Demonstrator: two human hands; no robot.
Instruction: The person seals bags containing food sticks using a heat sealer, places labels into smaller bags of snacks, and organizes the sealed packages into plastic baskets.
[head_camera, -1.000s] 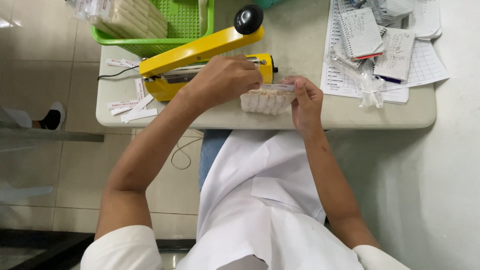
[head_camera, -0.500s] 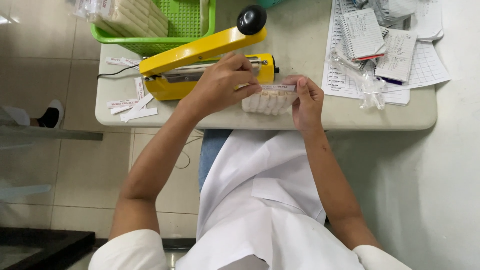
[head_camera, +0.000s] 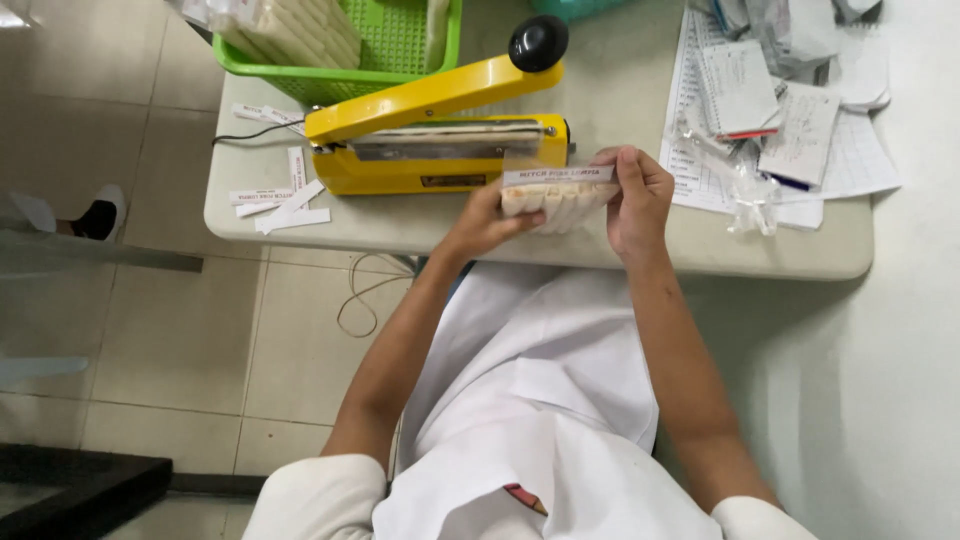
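I hold a clear plastic packet (head_camera: 556, 198) of pale rolled pieces with a white paper label strip along its top, just in front of a yellow heat sealer (head_camera: 440, 140). My left hand (head_camera: 484, 222) grips the packet's left end from below. My right hand (head_camera: 634, 198) pinches its right end, fingers over the top edge. The sealer's arm with a black knob is raised, and the packet's top sits near the sealing bar.
A green basket (head_camera: 340, 80) with more pale packets stands behind the sealer. Several white label strips (head_camera: 275, 200) lie on the table's left corner. Papers, notebooks and small bags (head_camera: 780, 110) cover the right side. A cord hangs under the table.
My left hand came off the top of the packet and moved down to its left end. The packet was lifted and tilted up, showing the label strip.
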